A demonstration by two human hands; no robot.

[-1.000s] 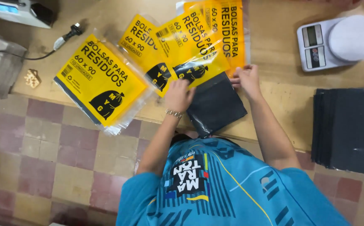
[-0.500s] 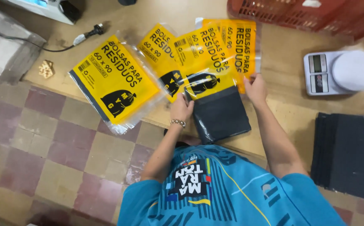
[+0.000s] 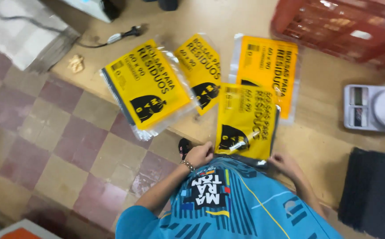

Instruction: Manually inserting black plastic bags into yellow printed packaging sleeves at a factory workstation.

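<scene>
My left hand (image 3: 200, 155) and my right hand (image 3: 285, 163) hold the near edge of a yellow plastic packet (image 3: 245, 120) with black print, at the table's front edge against my blue shirt. Dark folded bags show through the packet's bottom. Three more yellow packets lie beyond: a large one (image 3: 150, 87) at the left overhanging the table edge, a smaller one (image 3: 201, 71) in the middle, and an orange-yellow one (image 3: 270, 68) at the right.
A red plastic crate (image 3: 334, 26) stands at the back right. A white kitchen scale (image 3: 371, 108) sits at the right, with a stack of dark folded bags (image 3: 374, 190) in front of it. A cable plug (image 3: 124, 35) lies at the back left. Checkered floor tiles lie at the left.
The dark folded bags that lay bare under my hands are now inside a yellow packet. My hands drew back toward my body with it, and the camera tilted.
</scene>
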